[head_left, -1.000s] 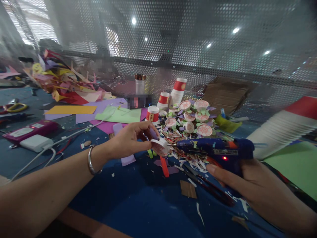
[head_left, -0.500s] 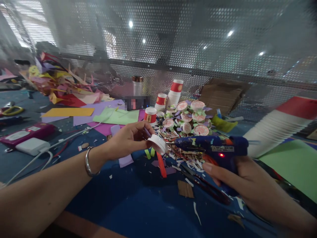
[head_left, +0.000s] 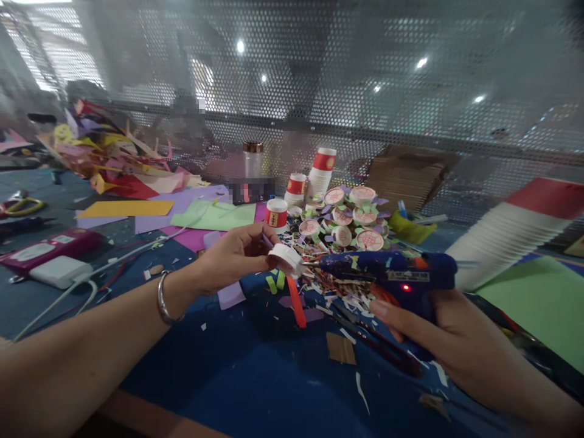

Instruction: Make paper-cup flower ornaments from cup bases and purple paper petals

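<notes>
Between the fingers and thumb of my left hand (head_left: 239, 252) is a small white paper cup piece (head_left: 285, 258), tilted with its round rim toward the right. My right hand (head_left: 438, 334) grips a blue hot glue gun (head_left: 387, 271) with a lit red light. The gun's metal nozzle points left and meets the right edge of the cup piece; whether it touches cannot be told. Just behind are several decorated cup pieces (head_left: 342, 216) with red-printed round faces and purple and green paper tabs. Dark-handled scissors (head_left: 378, 344) lie below the gun, partly hidden.
A red-and-white paper cup (head_left: 276, 215) and stacked cups (head_left: 322, 170) stand behind. A large cup stack (head_left: 515, 234) leans at right. Colored paper sheets (head_left: 214, 213), a magenta device (head_left: 55, 246) and a white cable (head_left: 146, 243) lie left. Perforated metal (head_left: 292, 73) borders the back.
My left hand and the cup piece have shifted slightly left and up. The glue gun's nozzle stays at the cup piece's right edge.
</notes>
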Available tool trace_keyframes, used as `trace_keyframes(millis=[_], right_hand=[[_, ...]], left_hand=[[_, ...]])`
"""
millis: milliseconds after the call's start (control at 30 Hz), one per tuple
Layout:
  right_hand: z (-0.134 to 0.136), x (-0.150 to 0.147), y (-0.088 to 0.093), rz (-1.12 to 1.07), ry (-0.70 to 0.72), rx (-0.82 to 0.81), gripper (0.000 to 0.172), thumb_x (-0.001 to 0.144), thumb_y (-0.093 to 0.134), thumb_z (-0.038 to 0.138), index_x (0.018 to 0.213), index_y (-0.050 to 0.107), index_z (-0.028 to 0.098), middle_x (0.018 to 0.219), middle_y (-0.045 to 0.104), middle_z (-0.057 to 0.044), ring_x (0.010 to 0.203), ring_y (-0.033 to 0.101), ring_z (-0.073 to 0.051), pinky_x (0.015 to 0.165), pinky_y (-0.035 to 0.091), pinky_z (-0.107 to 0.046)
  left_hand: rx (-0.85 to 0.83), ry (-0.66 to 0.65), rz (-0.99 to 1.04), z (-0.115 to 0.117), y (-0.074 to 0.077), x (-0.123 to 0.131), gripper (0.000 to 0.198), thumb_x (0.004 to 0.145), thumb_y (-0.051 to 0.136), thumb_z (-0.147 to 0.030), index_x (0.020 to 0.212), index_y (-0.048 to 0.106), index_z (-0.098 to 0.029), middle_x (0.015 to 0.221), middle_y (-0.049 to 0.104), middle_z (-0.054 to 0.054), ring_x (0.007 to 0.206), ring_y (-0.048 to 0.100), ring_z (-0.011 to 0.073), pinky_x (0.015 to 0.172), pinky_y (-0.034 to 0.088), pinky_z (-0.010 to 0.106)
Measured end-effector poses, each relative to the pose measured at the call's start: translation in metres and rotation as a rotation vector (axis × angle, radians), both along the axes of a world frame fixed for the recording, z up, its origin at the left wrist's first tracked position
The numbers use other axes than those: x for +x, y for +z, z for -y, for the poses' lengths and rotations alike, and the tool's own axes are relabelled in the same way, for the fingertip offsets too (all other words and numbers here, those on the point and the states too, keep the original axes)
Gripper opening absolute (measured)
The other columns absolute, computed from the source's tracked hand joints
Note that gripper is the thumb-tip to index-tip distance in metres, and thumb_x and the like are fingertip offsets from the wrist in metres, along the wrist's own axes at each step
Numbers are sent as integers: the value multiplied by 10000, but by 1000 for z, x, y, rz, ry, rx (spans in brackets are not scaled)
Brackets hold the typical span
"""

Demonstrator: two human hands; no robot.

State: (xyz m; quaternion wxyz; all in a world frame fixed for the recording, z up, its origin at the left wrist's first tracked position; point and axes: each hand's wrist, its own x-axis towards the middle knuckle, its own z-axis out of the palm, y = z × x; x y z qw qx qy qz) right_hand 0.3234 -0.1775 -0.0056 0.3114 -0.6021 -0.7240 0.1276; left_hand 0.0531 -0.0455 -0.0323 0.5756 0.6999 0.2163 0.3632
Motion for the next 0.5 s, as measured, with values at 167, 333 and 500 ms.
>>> trace_keyframes(millis=[167, 333, 500], right_hand=[[-1, -1, 0, 25, 2, 1, 466, 887, 513, 615, 1066, 772, 271, 1041, 795, -79, 908, 751, -308, 772, 631, -381], [-3, -2, 1, 75, -37, 45, 462, 889, 498, 624, 943, 753, 242, 943, 792, -104, 846, 745, -309, 769, 624, -401], [-4, -1, 1, 91, 1, 64, 407, 915, 497, 573, 939, 732, 241, 956, 788, -98, 853, 743, -288, 756, 621, -365]], left_hand=[[0, -5, 17, 0, 0, 1, 186, 817, 747, -163, 902, 582, -152, 804, 701, 4, 745, 664, 103, 693, 458, 229], [-3, 20, -3, 1, 0, 1, 194, 816, 745, -177, 912, 579, -150, 815, 720, 22, 760, 679, 116, 694, 461, 229], [-2, 9, 5, 1, -1, 1, 197, 813, 751, -172, 906, 578, -151, 812, 728, 27, 759, 687, 121, 694, 465, 231]])
